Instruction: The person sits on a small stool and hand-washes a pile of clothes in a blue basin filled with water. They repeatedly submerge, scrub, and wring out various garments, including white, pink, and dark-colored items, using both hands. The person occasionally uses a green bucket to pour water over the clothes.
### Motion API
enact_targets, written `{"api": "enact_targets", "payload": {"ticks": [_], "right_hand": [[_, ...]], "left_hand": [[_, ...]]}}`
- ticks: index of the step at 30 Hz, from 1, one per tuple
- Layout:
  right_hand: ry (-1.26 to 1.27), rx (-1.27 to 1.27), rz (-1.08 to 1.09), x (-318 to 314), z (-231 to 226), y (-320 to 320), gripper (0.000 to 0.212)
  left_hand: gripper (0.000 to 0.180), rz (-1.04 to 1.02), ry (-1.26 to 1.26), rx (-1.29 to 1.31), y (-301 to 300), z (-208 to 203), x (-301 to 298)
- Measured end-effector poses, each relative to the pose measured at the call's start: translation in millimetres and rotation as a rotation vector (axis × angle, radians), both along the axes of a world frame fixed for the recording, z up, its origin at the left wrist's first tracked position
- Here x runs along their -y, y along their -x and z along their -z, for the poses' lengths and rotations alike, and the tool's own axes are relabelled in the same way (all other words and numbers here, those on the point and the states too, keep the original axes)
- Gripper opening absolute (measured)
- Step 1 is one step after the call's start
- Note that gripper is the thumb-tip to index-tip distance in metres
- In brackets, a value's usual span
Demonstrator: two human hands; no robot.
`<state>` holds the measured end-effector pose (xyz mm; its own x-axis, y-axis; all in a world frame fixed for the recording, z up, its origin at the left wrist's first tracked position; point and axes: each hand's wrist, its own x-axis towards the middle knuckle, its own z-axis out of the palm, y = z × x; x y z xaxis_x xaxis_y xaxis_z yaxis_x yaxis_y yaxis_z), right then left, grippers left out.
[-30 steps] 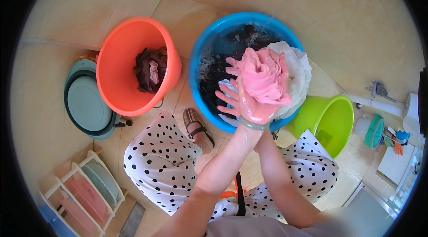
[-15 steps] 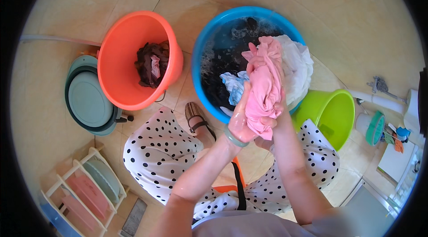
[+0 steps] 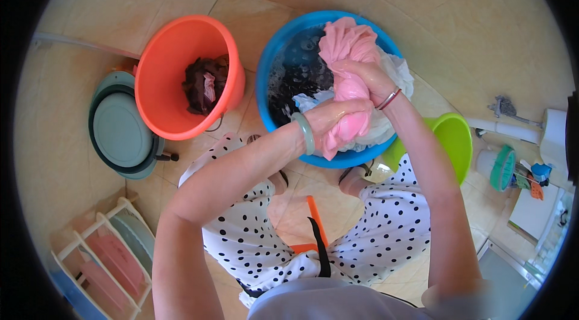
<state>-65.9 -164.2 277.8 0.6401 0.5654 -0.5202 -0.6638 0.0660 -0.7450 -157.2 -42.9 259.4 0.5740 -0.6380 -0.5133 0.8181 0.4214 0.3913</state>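
A twisted, wet pink cloth [image 3: 350, 40] is held over a round blue tub [image 3: 265, 73]. My left hand [image 3: 333, 114], with a pale green bangle at the wrist, is closed round its near part. Farther up the cloth, my right hand [image 3: 369, 79] grips it, a thin red and silver band at that wrist. The cloth's far end fans out above the knuckles. Dark, sudsy water and dark fabric [image 3: 295, 79] fill the tub. White fabric [image 3: 392, 76] hangs over its right side, and a light blue piece [image 3: 307, 101] shows beside my left hand.
An orange-red bucket [image 3: 172, 79] with dark clothes stands on the left, near a grey-green folding basin [image 3: 123, 130]. A lime green bucket [image 3: 455, 145] is right of the tub. A white rack [image 3: 90, 247] sits at lower left. My knees flank an orange frame [image 3: 316, 223].
Both hands have moved forward over the tub with the pink cloth. My right hand has shifted to its farther part, and the cloth is now twisted between my hands.
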Motion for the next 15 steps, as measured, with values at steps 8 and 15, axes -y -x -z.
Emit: {"api": "enact_targets", "payload": {"ticks": [8, 15], "right_hand": [[0.525, 0.448, -0.112, 4.8, 48.9, -5.2, 0.033], [1.044, 0.706, -0.288, -5.8, 61.0, -0.9, 0.036]], "left_hand": [[0.047, 0.077, -0.342, 0.103, -6.7, 8.4, 8.2], [0.068, -0.147, -0.618, 0.096, -7.2, 44.8, 41.5]]}}
